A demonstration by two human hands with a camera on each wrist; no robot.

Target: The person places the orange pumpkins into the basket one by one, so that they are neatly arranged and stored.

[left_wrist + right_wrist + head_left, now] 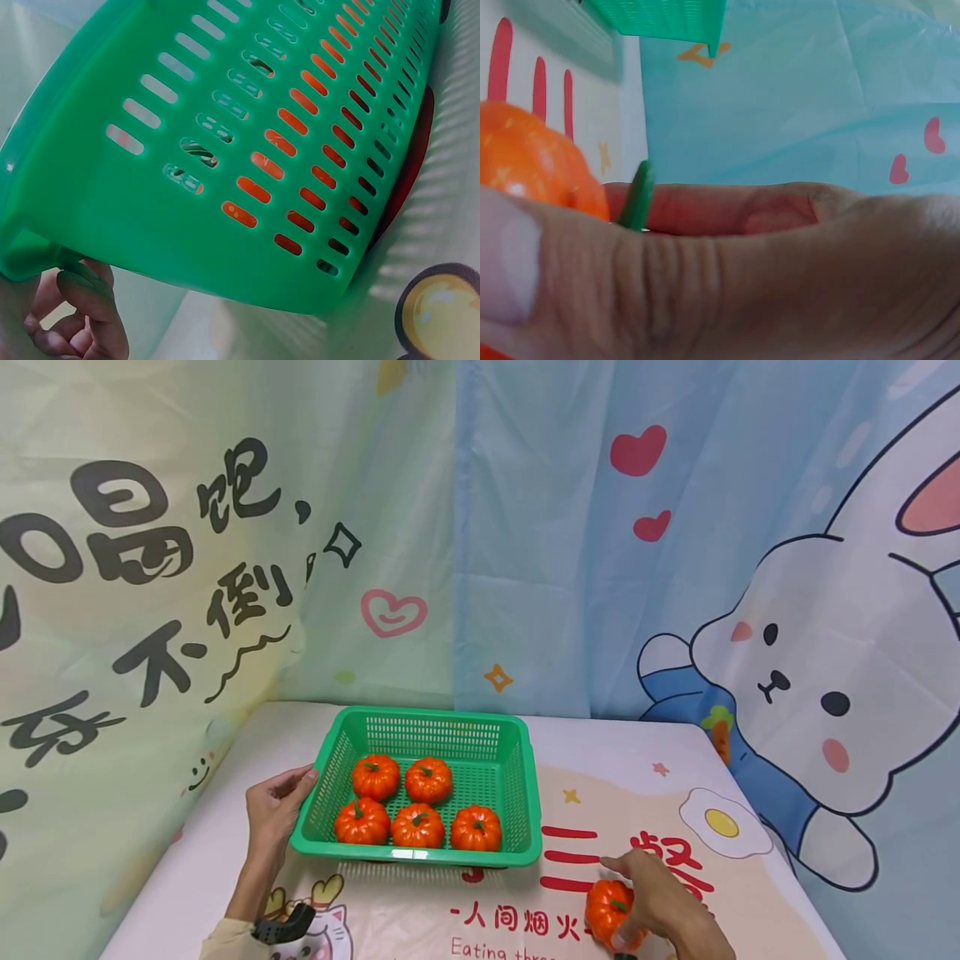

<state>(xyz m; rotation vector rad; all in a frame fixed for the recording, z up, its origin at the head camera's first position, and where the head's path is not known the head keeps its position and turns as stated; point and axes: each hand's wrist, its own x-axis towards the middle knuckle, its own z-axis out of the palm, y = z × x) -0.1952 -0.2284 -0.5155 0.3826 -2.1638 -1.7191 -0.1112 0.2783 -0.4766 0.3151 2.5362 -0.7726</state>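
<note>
A green plastic basket (502,858) with slotted walls holds several small orange pumpkins (417,825) with green stems. My left hand (273,814) grips its left rim; in the left wrist view the fingers (94,307) curl beneath the rim's corner. To the right of the basket, one more small pumpkin (609,906) is at the table's near side. My right hand (663,902) holds it, thumb on the near side and fingers around the far side. In the right wrist view the thumb hides much of this pumpkin (540,161), and its green stem shows behind the thumb.
A printed cloth (525,935) with red lettering and a fried-egg picture (723,822) covers the table. Behind the table hangs a curtain (525,568) with hearts, black characters and a white rabbit. A dark band (285,927) is on my left wrist.
</note>
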